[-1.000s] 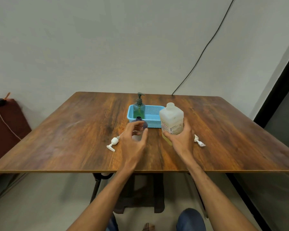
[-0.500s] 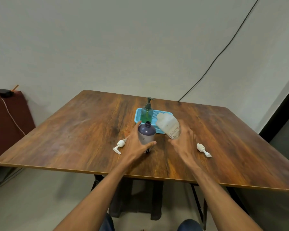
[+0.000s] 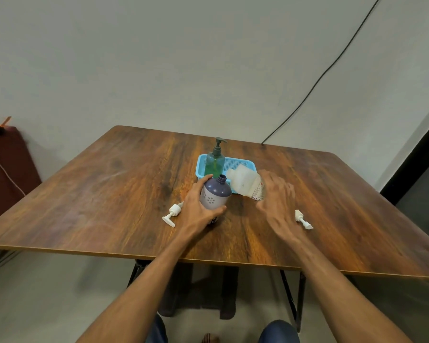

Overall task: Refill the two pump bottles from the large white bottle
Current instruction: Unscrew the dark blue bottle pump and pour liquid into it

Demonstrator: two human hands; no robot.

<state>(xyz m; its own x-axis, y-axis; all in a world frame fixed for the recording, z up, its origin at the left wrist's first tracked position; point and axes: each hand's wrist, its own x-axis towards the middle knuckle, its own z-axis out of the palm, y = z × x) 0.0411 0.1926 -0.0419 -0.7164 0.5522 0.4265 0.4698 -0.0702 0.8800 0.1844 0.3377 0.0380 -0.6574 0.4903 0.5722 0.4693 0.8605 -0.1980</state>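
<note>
My left hand (image 3: 198, 211) grips a purple bottle (image 3: 214, 195) with its neck open, tilted slightly right on the wooden table (image 3: 109, 194). My right hand (image 3: 276, 198) holds the large white bottle (image 3: 245, 184), tipped left so its mouth points toward the purple bottle's neck. A green pump bottle (image 3: 216, 160) with its pump on stands in the blue basket (image 3: 235, 164) just behind. One white pump head (image 3: 172, 214) lies left of my left hand; another white pump piece (image 3: 303, 219) lies right of my right hand.
A black cable (image 3: 332, 63) runs down the wall to the table's far edge. A dark red piece of furniture (image 3: 8, 164) stands at the left. Table legs (image 3: 292, 300) and my knees show below the front edge.
The white bottle went from upright to tipped left toward the purple bottle. My left hand has taken the purple bottle and tilted it. The view has shifted.
</note>
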